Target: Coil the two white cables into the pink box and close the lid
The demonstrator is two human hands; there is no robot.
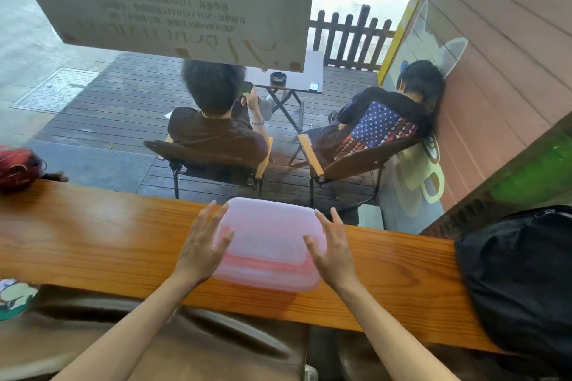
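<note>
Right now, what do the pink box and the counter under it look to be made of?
Pink box: likely translucent plastic with a frosted, matte lid; light passes through it and the corners are rounded and moulded. Counter: looks like varnished wood; orange-brown grain lines run along it and its surface shows glossy reflections.

Both hands (269, 244) flank the lidded pink box (269, 235) on the wooden counter (93, 241).
</note>
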